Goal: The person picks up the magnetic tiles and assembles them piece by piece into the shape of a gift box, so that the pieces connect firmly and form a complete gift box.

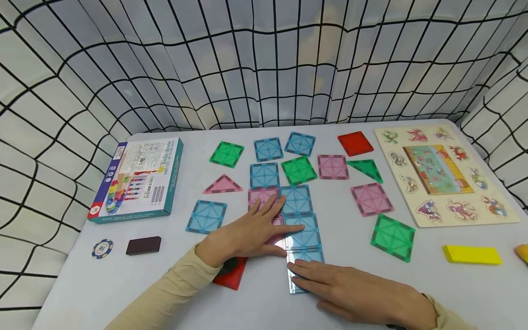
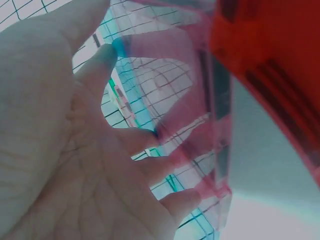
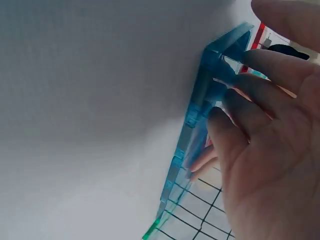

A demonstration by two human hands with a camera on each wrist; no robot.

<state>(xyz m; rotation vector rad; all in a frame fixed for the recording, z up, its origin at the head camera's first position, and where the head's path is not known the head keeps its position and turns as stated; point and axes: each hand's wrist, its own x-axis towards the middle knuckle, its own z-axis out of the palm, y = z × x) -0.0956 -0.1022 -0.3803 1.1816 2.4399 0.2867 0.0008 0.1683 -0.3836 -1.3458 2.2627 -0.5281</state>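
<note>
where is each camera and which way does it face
Head: on the head, facing forward and down at the table; left hand, right hand and sleeves show.
Left wrist: under that wrist, facing forward; the hand's palm side and a pink tile show.
Right wrist: under that wrist, facing forward; the hand's palm side and blue tiles show.
Head and right wrist share blue tiles and netting.

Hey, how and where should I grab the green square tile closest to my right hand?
I'd pinch the green square tile by its left and right edges, right hand from the near side and above: it lies flat, with a pink square tile close to its far edge.
</note>
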